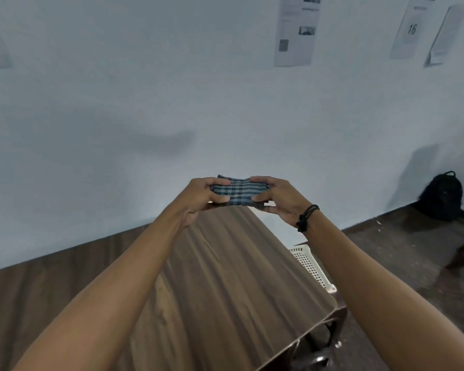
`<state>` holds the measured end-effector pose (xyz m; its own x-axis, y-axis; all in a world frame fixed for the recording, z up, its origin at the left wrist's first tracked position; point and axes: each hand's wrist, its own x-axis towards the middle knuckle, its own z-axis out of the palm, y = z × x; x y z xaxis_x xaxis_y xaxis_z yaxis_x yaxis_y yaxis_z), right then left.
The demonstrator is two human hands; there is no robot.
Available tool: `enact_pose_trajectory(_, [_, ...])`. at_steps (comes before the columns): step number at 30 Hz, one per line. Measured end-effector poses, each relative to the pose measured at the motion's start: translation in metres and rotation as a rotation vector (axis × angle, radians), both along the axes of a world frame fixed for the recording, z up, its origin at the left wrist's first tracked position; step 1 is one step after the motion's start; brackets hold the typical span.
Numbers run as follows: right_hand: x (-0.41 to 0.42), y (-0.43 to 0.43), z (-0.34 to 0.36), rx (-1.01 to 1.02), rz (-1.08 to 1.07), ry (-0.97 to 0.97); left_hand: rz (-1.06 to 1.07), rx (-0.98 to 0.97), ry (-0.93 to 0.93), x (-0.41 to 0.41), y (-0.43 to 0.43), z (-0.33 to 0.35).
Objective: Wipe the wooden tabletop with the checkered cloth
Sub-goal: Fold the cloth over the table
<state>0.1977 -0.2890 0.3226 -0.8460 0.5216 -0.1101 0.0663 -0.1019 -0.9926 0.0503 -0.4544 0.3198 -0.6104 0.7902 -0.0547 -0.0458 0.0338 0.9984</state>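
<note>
A folded blue and grey checkered cloth (pixel 237 192) is held up in the air over the far end of the wooden tabletop (pixel 220 277). My left hand (pixel 202 198) pinches its left edge, thumb on the near side and fingers on top. My right hand (pixel 276 198) pinches its right edge the same way; a black cord bracelet is on that wrist. Both arms stretch forward over the table. The cloth does not touch the wood.
A white perforated plastic basket (pixel 310 266) stands on the floor beside the table's right edge. A black backpack (pixel 442 196) leans in the far right corner. Papers (pixel 295 30) hang on the pale wall. Dark wooden floor surrounds the table.
</note>
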Motion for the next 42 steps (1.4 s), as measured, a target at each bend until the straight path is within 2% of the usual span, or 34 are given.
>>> enact_pose_trajectory(10, [0.026, 0.155, -0.078, 0.015, -0.119, -0.101, -0.053, -0.139, -0.023, 0.021, 0.156, -0.065])
enact_pose_trajectory(16, [0.028, 0.236, -0.124, 0.112, -0.200, -0.181, -0.098, -0.274, -0.070, 0.016, 0.251, -0.112])
enact_pose_trajectory(19, [0.027, 0.276, -0.144, 0.192, -0.178, -0.252, -0.107, -0.314, -0.104, 0.014, 0.293, -0.133])
enact_pose_trajectory(24, [0.021, 0.333, -0.186, 0.105, -0.181, -0.304, -0.073, -0.382, -0.162, 0.013, 0.348, -0.164])
enact_pose_trajectory(30, [0.006, 0.401, -0.244, 0.104, -0.121, -0.358, 0.010, -0.472, -0.211, 0.013, 0.412, -0.203])
enact_pose_trajectory(42, [-0.012, 0.498, -0.377, 0.211, 0.002, -0.582, 0.199, -0.662, -0.266, 0.022, 0.518, -0.332])
